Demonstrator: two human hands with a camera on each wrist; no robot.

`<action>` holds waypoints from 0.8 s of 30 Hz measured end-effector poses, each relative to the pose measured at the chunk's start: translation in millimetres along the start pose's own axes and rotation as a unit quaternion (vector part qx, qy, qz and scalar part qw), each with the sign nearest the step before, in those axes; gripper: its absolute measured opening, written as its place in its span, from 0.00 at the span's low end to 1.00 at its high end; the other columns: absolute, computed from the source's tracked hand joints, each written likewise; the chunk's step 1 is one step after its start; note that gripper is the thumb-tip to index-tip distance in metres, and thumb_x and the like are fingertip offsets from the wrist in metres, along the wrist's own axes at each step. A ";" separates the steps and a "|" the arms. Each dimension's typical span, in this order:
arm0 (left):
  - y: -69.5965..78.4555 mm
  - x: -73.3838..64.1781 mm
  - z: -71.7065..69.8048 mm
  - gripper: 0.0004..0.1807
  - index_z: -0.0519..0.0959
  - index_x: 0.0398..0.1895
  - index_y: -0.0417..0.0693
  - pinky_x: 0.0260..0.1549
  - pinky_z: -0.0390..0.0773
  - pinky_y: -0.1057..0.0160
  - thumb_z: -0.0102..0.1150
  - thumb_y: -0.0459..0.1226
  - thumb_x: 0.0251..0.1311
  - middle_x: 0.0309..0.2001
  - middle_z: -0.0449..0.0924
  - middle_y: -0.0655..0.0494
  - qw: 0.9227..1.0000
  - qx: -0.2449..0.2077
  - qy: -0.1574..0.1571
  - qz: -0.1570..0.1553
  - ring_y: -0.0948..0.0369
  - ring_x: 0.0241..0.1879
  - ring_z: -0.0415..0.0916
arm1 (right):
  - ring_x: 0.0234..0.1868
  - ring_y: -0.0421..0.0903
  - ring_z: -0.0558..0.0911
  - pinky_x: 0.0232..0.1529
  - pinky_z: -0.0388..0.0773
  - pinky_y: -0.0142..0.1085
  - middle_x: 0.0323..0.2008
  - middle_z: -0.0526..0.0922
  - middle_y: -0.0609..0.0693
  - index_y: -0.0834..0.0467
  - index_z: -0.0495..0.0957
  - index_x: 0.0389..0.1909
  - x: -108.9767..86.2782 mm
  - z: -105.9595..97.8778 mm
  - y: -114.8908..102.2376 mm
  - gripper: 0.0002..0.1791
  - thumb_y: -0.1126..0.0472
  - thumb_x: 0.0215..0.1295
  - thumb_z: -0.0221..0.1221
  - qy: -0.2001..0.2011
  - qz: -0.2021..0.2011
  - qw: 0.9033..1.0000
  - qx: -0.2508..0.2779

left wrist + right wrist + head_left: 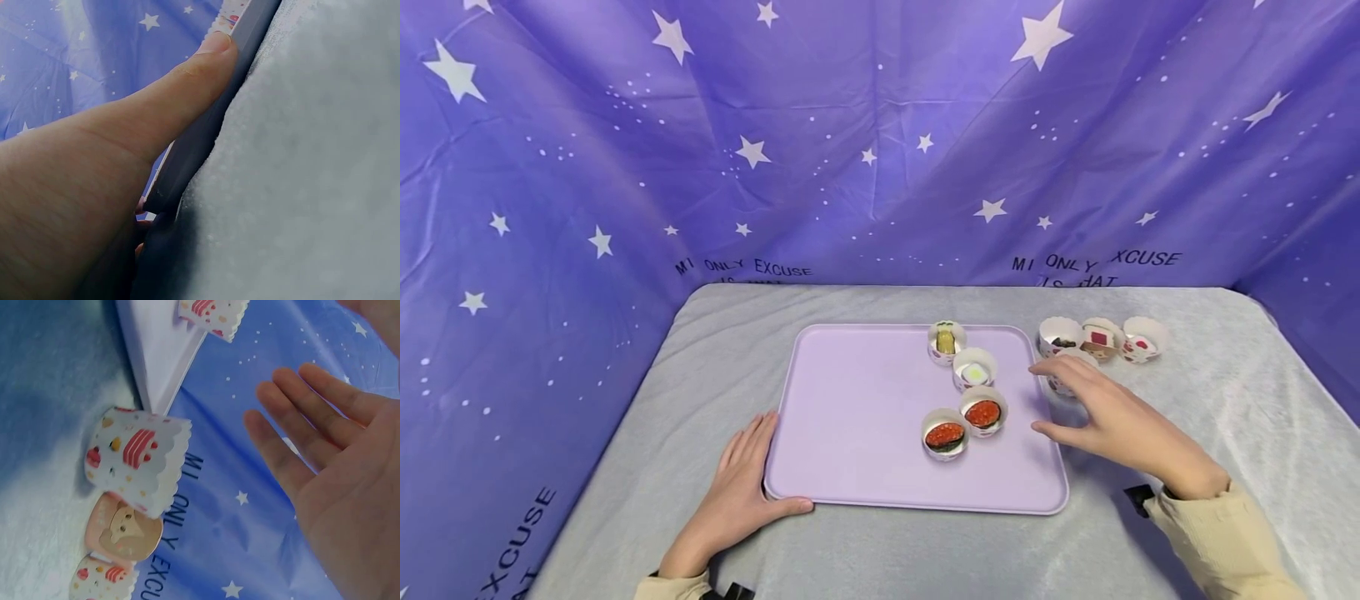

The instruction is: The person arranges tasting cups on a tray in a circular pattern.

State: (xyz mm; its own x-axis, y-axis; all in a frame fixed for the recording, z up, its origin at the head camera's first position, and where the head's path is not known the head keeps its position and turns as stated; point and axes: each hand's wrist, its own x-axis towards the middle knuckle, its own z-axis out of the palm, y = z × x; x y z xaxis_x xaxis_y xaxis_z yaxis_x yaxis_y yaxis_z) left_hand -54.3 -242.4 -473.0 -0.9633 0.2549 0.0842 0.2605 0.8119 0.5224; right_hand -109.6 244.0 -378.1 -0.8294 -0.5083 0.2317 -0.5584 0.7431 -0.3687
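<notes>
A pale purple tray [850, 400] lies on the grey cloth. My left hand [737, 479] rests at its near left corner, fingers along the left side and thumb [206, 69] against the front edge. Toward the tray's right side stand paper cups with toy sushi: two with orange roe, the left one [945, 435] and the right one [983, 412], a white-and-green one [975, 372] and a yellow one [946, 342]. My right hand [1112, 417] hovers over the tray's right edge, fingers and thumb apart, holding nothing. It partly hides a cup [1072, 371] beside the tray.
Off the tray's far right corner stand a cup with a dark piece [1062, 335], a brown bear-print cup [1101, 338] and a cup with a red-and-white piece [1143, 339]. A purple star-print curtain [865, 167] hangs behind the table.
</notes>
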 end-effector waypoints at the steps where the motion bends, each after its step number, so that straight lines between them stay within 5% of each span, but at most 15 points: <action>1: -0.1 -0.1 -0.2 0.71 0.47 0.79 0.41 0.71 0.43 0.41 0.70 0.69 0.39 0.77 0.51 0.42 1.000 0.000 0.000 0.000 0.44 0.77 0.44 | 0.56 0.48 0.77 0.54 0.78 0.51 0.60 0.74 0.51 0.56 0.71 0.63 -1.2 -0.7 1.0 0.36 0.50 0.55 0.73 0.001 0.002 1.000 -0.001; 24: -1.3 -0.9 0.0 0.71 0.48 0.79 0.41 0.71 0.42 0.42 0.71 0.69 0.38 0.78 0.51 0.43 1.000 0.004 0.002 0.003 0.44 0.77 0.44 | 0.52 0.59 0.79 0.48 0.76 0.59 0.59 0.75 0.55 0.59 0.72 0.61 -21.0 -12.4 33.2 0.35 0.52 0.54 0.74 0.027 0.045 0.998 0.016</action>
State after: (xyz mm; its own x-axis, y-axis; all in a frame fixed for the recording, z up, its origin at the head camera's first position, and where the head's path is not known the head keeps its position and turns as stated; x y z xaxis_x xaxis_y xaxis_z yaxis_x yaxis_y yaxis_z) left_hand -53.7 -243.7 -473.7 -0.9619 0.2574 0.0917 0.2671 0.8144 0.5151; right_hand -110.9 284.7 -384.0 -0.8763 -0.4152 0.2444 -0.4816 0.7697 -0.4191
